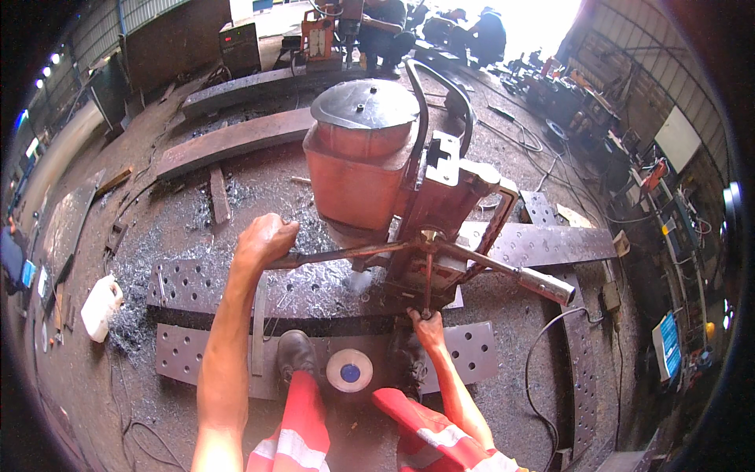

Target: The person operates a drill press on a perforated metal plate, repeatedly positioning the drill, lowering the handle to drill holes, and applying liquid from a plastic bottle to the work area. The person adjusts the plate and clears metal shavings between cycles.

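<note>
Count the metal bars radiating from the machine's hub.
3: one long brown metal bar running left to the left hand, second bar down to the right hand, third bar rightward, thick end free. More may be hidden.

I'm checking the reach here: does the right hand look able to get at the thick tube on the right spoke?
Probably yes: the right hand would first have to leave the lower spoke, but nothing visible stands between it and the thick tube.
</note>
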Available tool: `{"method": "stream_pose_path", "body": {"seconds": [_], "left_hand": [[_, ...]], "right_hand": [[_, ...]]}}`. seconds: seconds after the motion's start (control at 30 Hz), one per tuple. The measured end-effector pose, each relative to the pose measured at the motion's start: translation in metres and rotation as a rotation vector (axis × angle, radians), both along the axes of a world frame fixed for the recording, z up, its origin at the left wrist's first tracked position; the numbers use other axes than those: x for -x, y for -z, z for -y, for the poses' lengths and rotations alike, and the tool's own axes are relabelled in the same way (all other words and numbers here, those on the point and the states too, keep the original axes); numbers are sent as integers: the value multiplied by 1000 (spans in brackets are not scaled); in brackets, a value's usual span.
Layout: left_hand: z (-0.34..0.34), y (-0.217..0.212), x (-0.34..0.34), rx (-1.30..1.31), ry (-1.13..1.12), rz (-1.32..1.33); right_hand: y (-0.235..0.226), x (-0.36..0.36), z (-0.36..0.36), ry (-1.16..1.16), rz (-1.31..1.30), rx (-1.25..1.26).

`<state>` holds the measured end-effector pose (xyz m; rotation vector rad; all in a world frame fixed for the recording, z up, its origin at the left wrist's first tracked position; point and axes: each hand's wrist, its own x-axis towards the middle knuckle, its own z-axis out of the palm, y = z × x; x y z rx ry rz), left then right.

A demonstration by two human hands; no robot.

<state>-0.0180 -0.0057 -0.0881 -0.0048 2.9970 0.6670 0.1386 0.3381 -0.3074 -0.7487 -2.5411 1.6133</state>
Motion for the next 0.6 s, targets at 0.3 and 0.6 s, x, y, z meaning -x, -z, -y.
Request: {"method": "stream_pose_path", "body": {"seconds": [0.3,0.6], "left_hand": [[2,-6,-3,-24,4,41],[-3,-7,-5,-39,-15,23]], "right_hand": [[7,2,2,-16,6,17],[8,0,-1,9,-36,-36]]}}
